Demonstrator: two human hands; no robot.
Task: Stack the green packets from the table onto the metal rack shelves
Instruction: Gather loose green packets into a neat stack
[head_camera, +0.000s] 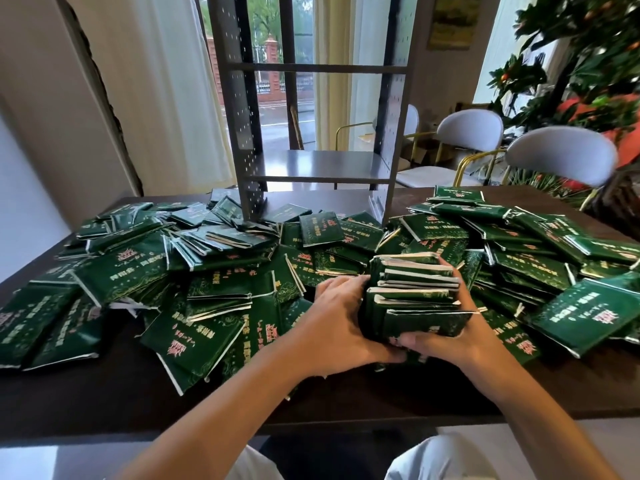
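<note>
green packets point(214, 271) are lying heaped across the dark table point(104, 386) before the metal rack point(311, 109). you're clasping a bundle of packets point(415, 292) just above the heap, your left hand point(341, 320) and right hand point(446, 337) curling round its sides, forearms converging.

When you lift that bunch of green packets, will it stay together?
Probably only if squeezed. The bunch of packets has uneven edges between both hands, so some may slide out. The wrappers look glossy, likely slippery.
</note>
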